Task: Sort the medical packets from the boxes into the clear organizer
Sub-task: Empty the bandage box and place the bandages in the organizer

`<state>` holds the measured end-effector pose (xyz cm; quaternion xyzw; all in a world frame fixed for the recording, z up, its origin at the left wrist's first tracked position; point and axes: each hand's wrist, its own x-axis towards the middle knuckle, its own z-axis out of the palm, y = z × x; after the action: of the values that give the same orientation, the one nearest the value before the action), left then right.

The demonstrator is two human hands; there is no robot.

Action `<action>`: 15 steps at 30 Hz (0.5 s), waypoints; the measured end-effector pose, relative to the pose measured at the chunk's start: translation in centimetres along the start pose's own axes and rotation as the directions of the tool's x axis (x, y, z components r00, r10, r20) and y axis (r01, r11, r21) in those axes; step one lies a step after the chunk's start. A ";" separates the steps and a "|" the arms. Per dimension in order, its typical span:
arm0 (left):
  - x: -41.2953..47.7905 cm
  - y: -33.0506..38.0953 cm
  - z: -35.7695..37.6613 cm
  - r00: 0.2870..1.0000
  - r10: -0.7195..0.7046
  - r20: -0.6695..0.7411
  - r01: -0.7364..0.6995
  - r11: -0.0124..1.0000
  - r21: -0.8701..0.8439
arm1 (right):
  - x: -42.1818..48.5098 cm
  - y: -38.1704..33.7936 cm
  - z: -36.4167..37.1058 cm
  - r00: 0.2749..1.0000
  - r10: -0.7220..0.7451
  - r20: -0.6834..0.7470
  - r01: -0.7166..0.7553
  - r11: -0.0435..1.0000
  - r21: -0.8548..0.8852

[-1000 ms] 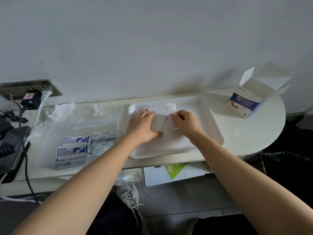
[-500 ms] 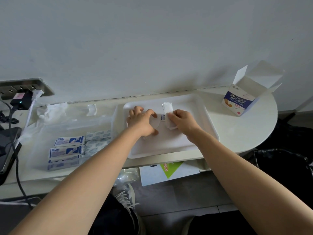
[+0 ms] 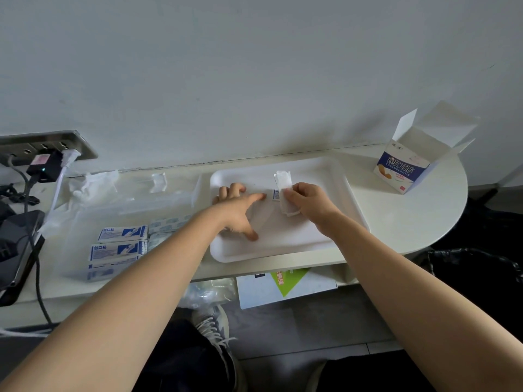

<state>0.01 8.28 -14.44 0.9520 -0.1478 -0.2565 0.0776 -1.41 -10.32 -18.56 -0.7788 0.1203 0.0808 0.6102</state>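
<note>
My right hand (image 3: 310, 203) pinches a white packet (image 3: 283, 188) that stands up over the white tray (image 3: 325, 239). Just left of it, my left hand (image 3: 240, 207) rests on the tray with fingers spread, its index fingertip close to a small blue-and-white packet (image 3: 276, 194) lying there. The clear organizer (image 3: 85, 222) sits to the left of the tray. Several blue-and-white packets (image 3: 119, 247) lie stacked in its near part. An open bandage box (image 3: 402, 171) with a blue label stands at the right end of the table.
A power strip with plugs and cables (image 3: 42, 165) hangs at the far left, beside a dark device (image 3: 14, 250). Crumpled clear plastic (image 3: 93, 182) lies behind the organizer. A white box with a green mark (image 3: 285, 287) sits under the table. The wall runs close behind.
My left hand's fingers have uncurled and spread across the tray. My right hand keeps its hold on the white packet. The view has shifted slightly.
</note>
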 end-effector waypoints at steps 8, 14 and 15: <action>0.1 0.2 0.1 0.991 0.024 -0.132 -0.024 1.000 0.001 | -0.1 -0.1 0.0 1.000 -0.013 0.023 0.013 1.000 -0.018; 0.0 -0.3 0.7 0.977 0.040 -0.209 -0.047 0.999 -0.027 | -0.2 0.0 0.0 1.000 -0.021 0.020 0.022 0.999 -0.036; -0.1 -0.4 0.9 0.974 0.039 -0.224 -0.052 0.997 -0.051 | -0.2 -0.1 0.0 1.000 -0.021 0.022 0.022 0.999 -0.037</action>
<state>-0.45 8.66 -15.19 0.9686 -0.1528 -0.1501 0.1265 -1.61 -10.24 -18.46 -0.7904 0.1038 0.0846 0.5978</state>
